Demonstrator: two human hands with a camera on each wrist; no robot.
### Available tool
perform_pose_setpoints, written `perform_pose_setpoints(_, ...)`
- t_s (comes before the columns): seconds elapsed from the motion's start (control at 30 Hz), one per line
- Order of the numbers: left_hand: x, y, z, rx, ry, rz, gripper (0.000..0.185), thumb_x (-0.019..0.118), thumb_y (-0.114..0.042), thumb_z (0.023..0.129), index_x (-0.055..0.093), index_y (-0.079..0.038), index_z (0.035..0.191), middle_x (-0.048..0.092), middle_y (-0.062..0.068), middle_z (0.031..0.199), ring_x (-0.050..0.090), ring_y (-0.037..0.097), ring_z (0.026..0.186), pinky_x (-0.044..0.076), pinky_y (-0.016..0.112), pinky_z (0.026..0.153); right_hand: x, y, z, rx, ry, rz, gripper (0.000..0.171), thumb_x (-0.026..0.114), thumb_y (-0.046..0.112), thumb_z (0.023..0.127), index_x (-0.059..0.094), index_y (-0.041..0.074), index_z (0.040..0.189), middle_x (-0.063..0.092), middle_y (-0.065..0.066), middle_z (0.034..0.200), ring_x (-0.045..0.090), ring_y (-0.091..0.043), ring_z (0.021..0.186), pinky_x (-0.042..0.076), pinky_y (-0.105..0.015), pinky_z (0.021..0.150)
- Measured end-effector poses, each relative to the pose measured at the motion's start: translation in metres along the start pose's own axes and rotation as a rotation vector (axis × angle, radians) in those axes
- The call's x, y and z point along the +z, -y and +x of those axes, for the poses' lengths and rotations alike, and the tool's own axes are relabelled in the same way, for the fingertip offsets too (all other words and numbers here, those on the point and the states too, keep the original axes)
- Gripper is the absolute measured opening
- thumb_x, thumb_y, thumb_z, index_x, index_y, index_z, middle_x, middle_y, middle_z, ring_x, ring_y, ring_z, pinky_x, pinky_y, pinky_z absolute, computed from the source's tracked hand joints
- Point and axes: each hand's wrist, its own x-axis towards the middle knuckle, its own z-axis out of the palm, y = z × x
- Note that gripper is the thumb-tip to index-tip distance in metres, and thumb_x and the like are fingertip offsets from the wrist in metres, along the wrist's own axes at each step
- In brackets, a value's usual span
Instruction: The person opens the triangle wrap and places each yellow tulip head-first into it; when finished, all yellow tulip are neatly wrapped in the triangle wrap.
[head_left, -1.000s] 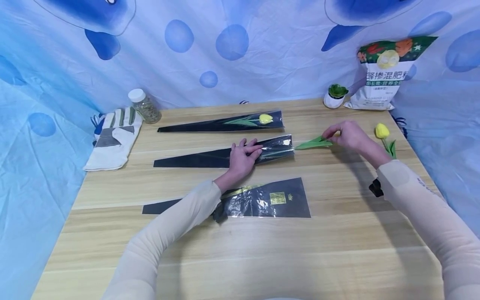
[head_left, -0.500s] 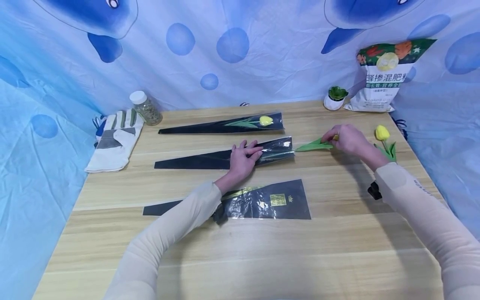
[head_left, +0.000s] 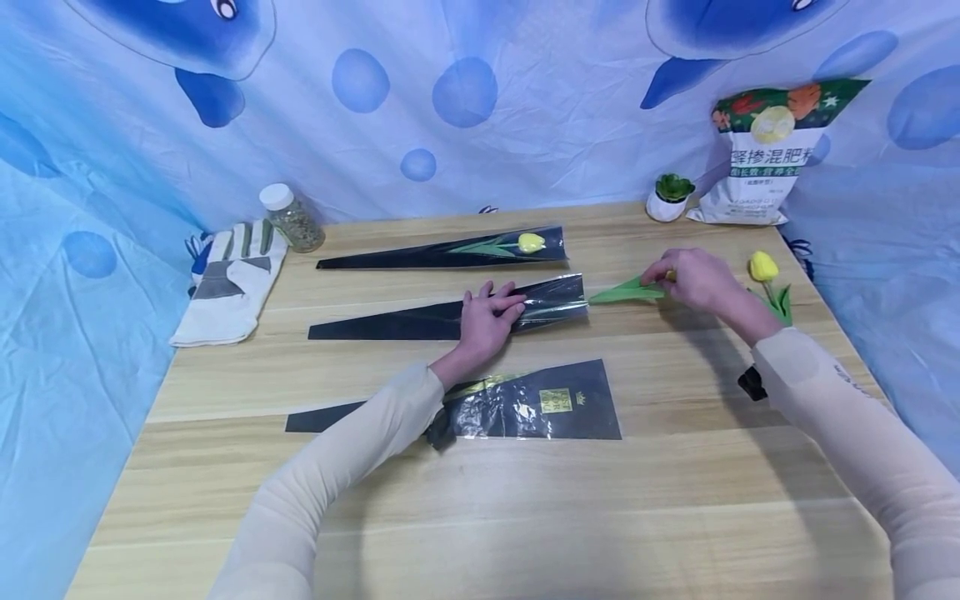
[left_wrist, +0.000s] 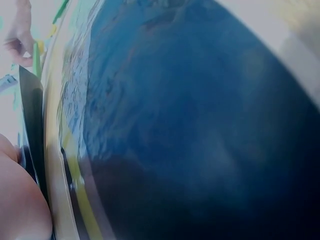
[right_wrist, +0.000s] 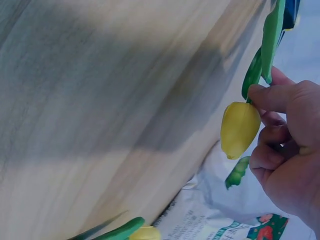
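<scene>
1. Feeding a yellow artificial tulip toward the open mouth of the middle black tapered plastic sleeve on the wooden bench;
2. right hand pinches the stem by the bloom; left hand lies flat, fingers straight, pressing the sleeve;
3. next, judging by the gap, the leaf tip needs aligning with the mouth.

Work glove, jar, fertiliser bag
</scene>
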Motion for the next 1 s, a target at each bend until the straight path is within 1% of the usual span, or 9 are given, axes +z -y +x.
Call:
perform_pose_setpoints(0.17, 0.000, -0.001, -0.001, -0.010, 0.007, 0.021, 0.018, 0.072, -0.010, 0.092, 0.077, -0.005, 0.109, 0.061, 0.010, 0.134, 0.033, 0.038, 0.143, 0.000, 0.053, 0.119, -0.004, 0.010, -0.001, -0.050, -0.006, -0.039, 0.027, 0.068, -0.005, 0.086, 0.079, 0.013, 0.102, 0.070, -0.011, 0.102, 0.065, -0.034, 0.088, 0.051, -0.049, 0.064)
perform_pose_setpoints(0.33, 0.000, -0.002, -0.001, 0.002, 0.016, 0.051, 0.018, 0.072, -0.011, 0.092, 0.077, -0.006, 0.109, 0.061, 0.010, 0.135, 0.033, 0.038, 0.143, 0.000, 0.055, 0.119, -0.005, 0.018, 0.000, -0.083, -0.014, -0.033, 0.026, 0.069, -0.006, 0.085, 0.079, 0.012, 0.101, 0.070, -0.011, 0.100, 0.064, -0.034, 0.088, 0.052, -0.050, 0.069)
perform_pose_setpoints(0.5, 0.000, -0.003, -0.001, 0.018, 0.027, 0.074, 0.018, 0.071, -0.012, 0.094, 0.077, -0.007, 0.110, 0.060, 0.009, 0.135, 0.034, 0.039, 0.143, 0.001, 0.057, 0.118, -0.001, 0.023, 0.001, -0.170, -0.055, -0.020, 0.024, 0.071, -0.008, 0.082, 0.079, 0.009, 0.097, 0.071, -0.012, 0.093, 0.064, -0.034, 0.085, 0.051, -0.051, 0.074)
perform_pose_setpoints(0.63, 0.001, -0.005, -0.001, 0.028, 0.032, 0.070, 0.018, 0.071, -0.012, 0.094, 0.077, -0.006, 0.110, 0.060, 0.010, 0.135, 0.034, 0.040, 0.142, 0.001, 0.058, 0.118, 0.004, 0.029, 0.002, -0.216, -0.098, -0.050, 0.023, 0.075, -0.005, 0.080, 0.079, 0.012, 0.095, 0.072, -0.011, 0.090, 0.062, -0.033, 0.080, 0.047, -0.050, 0.072)
perform_pose_setpoints(0.8, 0.002, -0.007, -0.002, 0.023, 0.038, 0.070, 0.018, 0.071, -0.012, 0.093, 0.077, -0.007, 0.110, 0.060, 0.010, 0.135, 0.034, 0.039, 0.143, 0.000, 0.058, 0.118, 0.013, 0.037, 0.003, -0.227, -0.122, -0.054, 0.021, 0.077, 0.000, 0.080, 0.079, 0.015, 0.094, 0.072, -0.009, 0.089, 0.057, -0.031, 0.076, 0.040, -0.046, 0.068)
perform_pose_setpoints(0.93, 0.003, -0.008, -0.002, 0.021, 0.036, 0.073, 0.018, 0.072, -0.012, 0.093, 0.077, -0.007, 0.110, 0.061, 0.009, 0.135, 0.034, 0.038, 0.143, 0.000, 0.057, 0.118, 0.020, 0.043, 0.004, -0.218, -0.121, -0.019, 0.022, 0.077, 0.001, 0.081, 0.079, 0.018, 0.095, 0.071, -0.006, 0.089, 0.053, -0.029, 0.077, 0.034, -0.046, 0.070)
perform_pose_setpoints(1.0, 0.003, -0.009, -0.002, 0.020, 0.035, 0.071, 0.018, 0.072, -0.012, 0.093, 0.077, -0.007, 0.109, 0.061, 0.009, 0.135, 0.034, 0.038, 0.143, 0.000, 0.058, 0.118, 0.023, 0.046, 0.005, -0.214, -0.120, 0.010, 0.022, 0.077, 0.001, 0.081, 0.079, 0.017, 0.096, 0.071, -0.006, 0.089, 0.051, -0.029, 0.078, 0.031, -0.046, 0.071)
